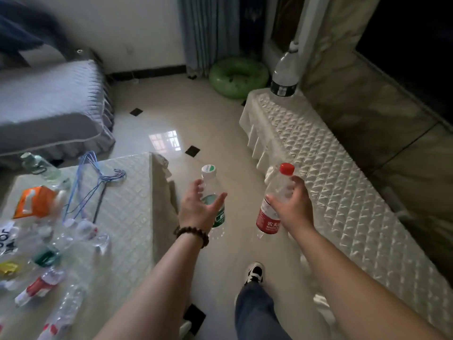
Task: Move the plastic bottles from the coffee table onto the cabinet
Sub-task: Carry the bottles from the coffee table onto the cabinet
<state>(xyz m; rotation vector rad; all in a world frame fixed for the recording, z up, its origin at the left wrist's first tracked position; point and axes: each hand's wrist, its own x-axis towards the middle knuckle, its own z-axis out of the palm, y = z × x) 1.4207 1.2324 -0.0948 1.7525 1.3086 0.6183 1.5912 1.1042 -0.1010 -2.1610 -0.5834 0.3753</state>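
Note:
My left hand (199, 208) grips a clear bottle with a white cap and green label (212, 192), held upright over the floor. My right hand (293, 204) grips a clear bottle with a red cap and red label (270, 212), also upright, close to the near edge of the long cabinet (326, 182) with its white quilted cover. At the cabinet's far end stands one large clear bottle with a dark label (285, 72). Several more empty plastic bottles (56, 266) lie on the coffee table (127, 207) at the left.
On the coffee table lie blue wire hangers (90, 182), an orange box (35, 201) and a green-tinted bottle (40, 166). A grey sofa (49, 104) stands at the far left, a green inflatable ring (239, 76) on the floor by the curtain. My foot (255, 273) is on the tiled floor.

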